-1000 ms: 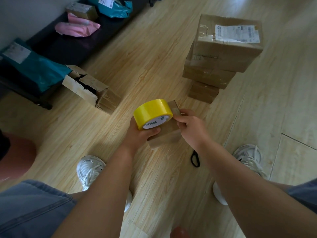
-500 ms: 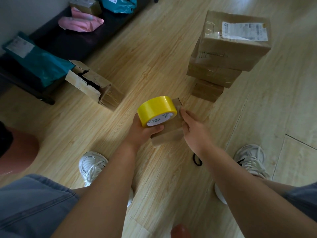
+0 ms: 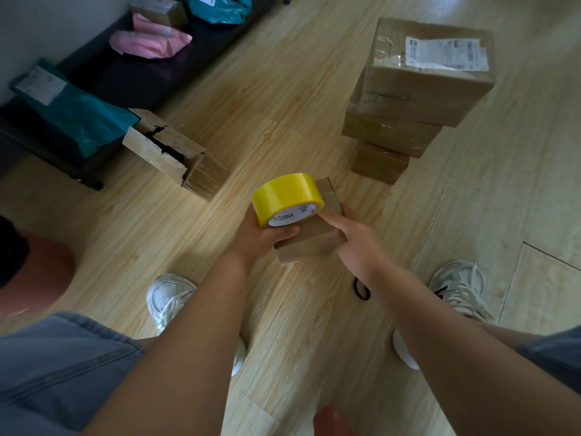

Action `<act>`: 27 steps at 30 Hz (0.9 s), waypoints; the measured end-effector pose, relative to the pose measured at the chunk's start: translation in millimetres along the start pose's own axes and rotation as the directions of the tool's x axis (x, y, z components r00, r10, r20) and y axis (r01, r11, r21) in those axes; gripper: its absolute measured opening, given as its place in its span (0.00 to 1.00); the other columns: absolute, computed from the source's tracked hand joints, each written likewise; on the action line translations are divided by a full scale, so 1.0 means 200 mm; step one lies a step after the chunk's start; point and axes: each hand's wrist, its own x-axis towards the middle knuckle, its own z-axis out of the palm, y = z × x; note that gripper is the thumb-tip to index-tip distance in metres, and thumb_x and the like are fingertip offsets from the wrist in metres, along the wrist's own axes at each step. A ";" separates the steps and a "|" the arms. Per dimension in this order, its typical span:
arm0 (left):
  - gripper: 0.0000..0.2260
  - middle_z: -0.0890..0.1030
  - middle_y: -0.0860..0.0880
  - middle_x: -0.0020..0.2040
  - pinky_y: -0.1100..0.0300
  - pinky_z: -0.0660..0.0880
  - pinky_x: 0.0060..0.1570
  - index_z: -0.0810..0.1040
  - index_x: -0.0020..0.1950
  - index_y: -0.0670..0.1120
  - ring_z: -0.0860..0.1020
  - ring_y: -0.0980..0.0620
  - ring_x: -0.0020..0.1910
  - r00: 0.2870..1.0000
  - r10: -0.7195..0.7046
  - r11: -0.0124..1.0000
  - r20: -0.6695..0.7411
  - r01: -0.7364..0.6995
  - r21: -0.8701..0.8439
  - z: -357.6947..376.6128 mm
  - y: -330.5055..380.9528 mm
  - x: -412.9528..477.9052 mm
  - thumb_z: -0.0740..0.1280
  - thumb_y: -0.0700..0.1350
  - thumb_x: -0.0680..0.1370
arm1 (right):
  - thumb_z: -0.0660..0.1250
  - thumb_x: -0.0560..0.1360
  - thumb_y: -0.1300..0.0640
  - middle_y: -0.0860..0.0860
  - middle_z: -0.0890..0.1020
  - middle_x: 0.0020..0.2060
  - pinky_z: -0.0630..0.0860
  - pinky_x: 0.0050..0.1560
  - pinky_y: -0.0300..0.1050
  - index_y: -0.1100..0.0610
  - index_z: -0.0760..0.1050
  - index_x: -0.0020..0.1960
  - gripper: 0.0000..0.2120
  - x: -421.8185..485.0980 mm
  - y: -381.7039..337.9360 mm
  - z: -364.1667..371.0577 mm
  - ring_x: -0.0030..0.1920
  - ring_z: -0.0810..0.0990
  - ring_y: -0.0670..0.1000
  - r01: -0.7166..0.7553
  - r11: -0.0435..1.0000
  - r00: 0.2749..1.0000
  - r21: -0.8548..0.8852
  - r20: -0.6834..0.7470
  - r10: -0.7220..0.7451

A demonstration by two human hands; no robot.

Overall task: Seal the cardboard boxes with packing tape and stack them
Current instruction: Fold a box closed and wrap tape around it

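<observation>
The scene is dim. Soft daylight comes from the upper right and brightens the wooden floor (image 3: 518,171) there, while the left side and corners sink into dark vignette. Wide-angle distortion bends the edges. Shadows are soft, and the print on the yellow tape roll (image 3: 283,193) is legible.

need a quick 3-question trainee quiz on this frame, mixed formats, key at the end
1. True or false: the left hand grips the yellow tape roll.
2. Fill in: the top box of the stack bears a white ____.
3. Multiple choice: what does the right hand hold? A a knife; B the small box; C a phone.

Key: 1 true; 2 label; 3 B.
</observation>
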 end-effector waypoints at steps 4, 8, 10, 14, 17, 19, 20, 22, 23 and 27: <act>0.21 0.84 0.44 0.56 0.65 0.78 0.41 0.78 0.64 0.42 0.84 0.55 0.50 1.000 -0.002 1.000 0.002 0.002 0.011 -0.01 0.00 0.01 0.76 0.34 0.71 | 0.53 0.82 0.67 0.45 0.76 0.65 0.75 0.58 0.42 0.35 0.59 0.78 0.34 -0.01 0.03 -0.01 0.60 0.77 0.48 -0.090 0.982 0.992 0.166 -0.077 0.103; 0.21 0.84 0.45 0.56 0.64 0.79 0.43 0.78 0.64 0.42 0.83 0.54 0.51 1.000 0.001 0.999 0.010 -0.001 0.034 -0.01 -0.01 0.02 0.76 0.35 0.72 | 0.51 0.81 0.66 0.47 0.68 0.71 0.75 0.63 0.51 0.35 0.56 0.78 0.34 0.04 -0.03 -0.02 0.63 0.74 0.53 -0.110 0.994 0.994 -0.005 0.020 0.110; 0.22 0.84 0.46 0.56 0.64 0.79 0.44 0.78 0.64 0.43 0.83 0.55 0.52 1.000 -0.004 0.999 0.015 0.004 0.037 -0.01 -0.01 0.03 0.76 0.35 0.71 | 0.52 0.80 0.67 0.50 0.67 0.70 0.76 0.60 0.52 0.38 0.57 0.78 0.34 0.07 -0.06 -0.02 0.60 0.74 0.55 -0.104 0.991 0.993 -0.086 0.047 0.108; 0.22 0.84 0.47 0.56 0.66 0.79 0.43 0.78 0.64 0.43 0.83 0.56 0.52 1.000 -0.004 0.998 0.010 0.004 0.055 -0.02 -0.02 0.02 0.76 0.35 0.72 | 0.53 0.79 0.69 0.53 0.68 0.68 0.76 0.60 0.53 0.43 0.62 0.78 0.32 0.07 -0.06 -0.04 0.59 0.75 0.56 -0.058 0.982 0.996 -0.180 0.050 0.068; 0.22 0.84 0.47 0.56 0.66 0.79 0.43 0.78 0.64 0.43 0.83 0.57 0.51 1.000 -0.002 0.997 0.011 0.002 0.073 -0.02 -0.02 0.03 0.76 0.35 0.72 | 0.53 0.78 0.72 0.51 0.70 0.70 0.76 0.59 0.46 0.46 0.68 0.76 0.33 0.05 -0.03 -0.06 0.63 0.75 0.54 -0.045 0.995 0.997 -0.085 0.052 0.050; 0.22 0.84 0.47 0.56 0.66 0.78 0.42 0.78 0.65 0.43 0.83 0.59 0.49 1.000 -0.013 0.997 0.011 0.012 0.080 -0.02 -0.01 0.03 0.76 0.35 0.72 | 0.54 0.77 0.74 0.49 0.71 0.72 0.73 0.56 0.35 0.48 0.75 0.71 0.31 0.05 -0.01 -0.07 0.67 0.75 0.52 -0.060 0.997 0.998 0.045 -0.018 0.061; 0.22 0.83 0.47 0.56 0.67 0.78 0.41 0.77 0.65 0.43 0.83 0.60 0.48 1.000 -0.017 0.997 0.013 0.015 0.081 -0.02 -0.01 0.03 0.76 0.34 0.72 | 0.55 0.77 0.74 0.49 0.71 0.73 0.71 0.54 0.32 0.49 0.77 0.69 0.29 0.05 -0.01 -0.08 0.67 0.74 0.51 -0.065 0.994 0.994 0.084 -0.082 0.072; 0.22 0.83 0.48 0.55 0.68 0.77 0.40 0.77 0.65 0.42 0.83 0.62 0.47 1.000 -0.013 0.995 0.020 0.011 0.103 -0.02 0.00 0.02 0.75 0.34 0.72 | 0.57 0.77 0.72 0.49 0.72 0.73 0.70 0.54 0.34 0.49 0.79 0.67 0.27 0.05 -0.03 -0.12 0.67 0.74 0.51 -0.073 0.994 0.979 0.083 -0.183 0.087; 0.21 0.83 0.49 0.53 0.69 0.77 0.40 0.77 0.64 0.42 0.82 0.63 0.46 1.000 -0.010 0.993 0.020 0.008 0.117 -0.03 -0.01 0.02 0.75 0.34 0.72 | 0.59 0.77 0.70 0.48 0.73 0.72 0.70 0.56 0.35 0.49 0.78 0.67 0.26 0.06 -0.04 -0.14 0.67 0.74 0.50 -0.066 0.995 0.976 0.069 -0.203 0.078; 0.21 0.83 0.53 0.52 0.71 0.76 0.40 0.77 0.65 0.43 0.81 0.66 0.46 0.999 0.007 0.985 0.052 -0.015 0.171 -0.05 -0.02 0.03 0.75 0.36 0.73 | 0.69 0.73 0.63 0.44 0.68 0.74 0.68 0.64 0.43 0.40 0.65 0.75 0.35 0.10 -0.17 -0.27 0.72 0.67 0.47 0.020 1.000 0.999 0.010 -0.041 -0.020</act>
